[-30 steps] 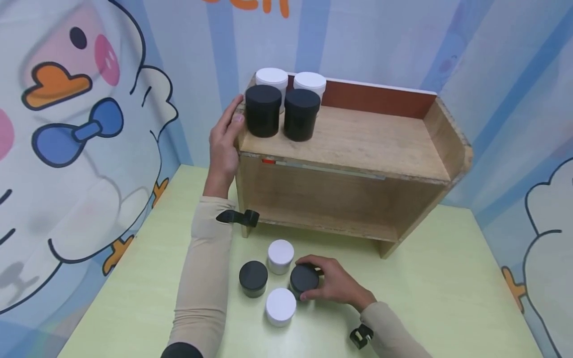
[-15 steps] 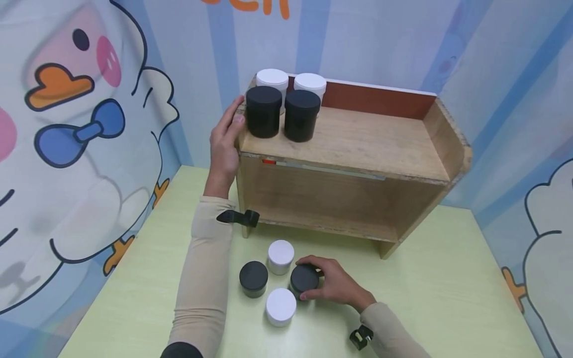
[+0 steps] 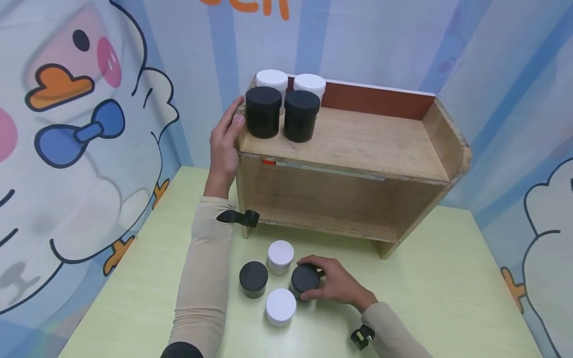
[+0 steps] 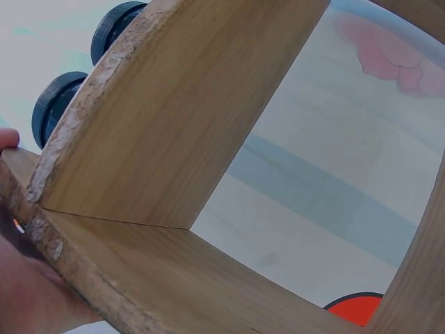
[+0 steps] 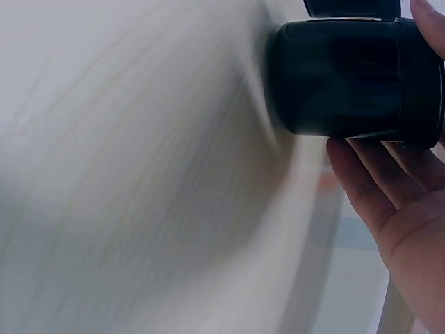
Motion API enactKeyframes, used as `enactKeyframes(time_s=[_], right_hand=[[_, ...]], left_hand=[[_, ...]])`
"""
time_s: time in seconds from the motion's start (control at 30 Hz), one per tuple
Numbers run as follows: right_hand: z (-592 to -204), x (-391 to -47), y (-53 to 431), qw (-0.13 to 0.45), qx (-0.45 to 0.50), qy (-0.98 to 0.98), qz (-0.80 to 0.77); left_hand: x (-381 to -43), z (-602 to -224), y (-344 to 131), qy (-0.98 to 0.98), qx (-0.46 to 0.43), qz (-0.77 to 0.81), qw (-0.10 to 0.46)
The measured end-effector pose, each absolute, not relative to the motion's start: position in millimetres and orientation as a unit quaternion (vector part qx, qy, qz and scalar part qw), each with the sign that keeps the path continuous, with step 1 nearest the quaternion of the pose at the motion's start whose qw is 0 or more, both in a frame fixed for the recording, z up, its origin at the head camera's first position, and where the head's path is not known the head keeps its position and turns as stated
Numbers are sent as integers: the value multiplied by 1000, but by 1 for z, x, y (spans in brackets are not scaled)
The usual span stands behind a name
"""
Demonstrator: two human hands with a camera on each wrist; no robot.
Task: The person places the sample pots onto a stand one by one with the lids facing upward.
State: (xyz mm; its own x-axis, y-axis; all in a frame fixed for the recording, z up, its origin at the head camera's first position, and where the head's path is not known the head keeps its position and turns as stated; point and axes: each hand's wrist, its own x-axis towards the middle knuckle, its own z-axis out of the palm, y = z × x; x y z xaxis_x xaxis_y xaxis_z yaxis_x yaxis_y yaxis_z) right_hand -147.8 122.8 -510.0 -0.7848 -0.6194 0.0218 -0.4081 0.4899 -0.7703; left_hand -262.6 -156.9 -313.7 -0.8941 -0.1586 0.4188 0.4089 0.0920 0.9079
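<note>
My left hand (image 3: 224,149) holds the left side panel of a two-level wooden shelf (image 3: 358,141), thumb at its front edge. In the left wrist view, only part of that left hand (image 4: 35,296) shows beside the wood. On the table, my right hand (image 3: 337,284) grips a black lidded jar (image 3: 306,278) from its right side, thumb nearest me and fingers around the far side. The right wrist view has this black jar (image 5: 341,80) between thumb and fingers. Close by stand another black jar (image 3: 253,278) and two white-lidded jars, one farther back (image 3: 280,254) and one nearer (image 3: 280,306).
On the shelf's upper level, at its left end, two black jars (image 3: 263,114) stand in front of two white jars (image 3: 272,78). The lower level (image 3: 322,199) sits behind the table jars. A pale green table (image 3: 438,293) lies below, with a cartoon-printed backdrop (image 3: 380,40) around it.
</note>
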Motion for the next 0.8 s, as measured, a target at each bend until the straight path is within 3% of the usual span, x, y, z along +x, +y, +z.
enactKeyframes(time_s=[0.8], right_hand=[[-487, -151, 124, 89, -308, 857, -403]], left_hand=[[-262, -312, -157, -713, -87, -664, 210]])
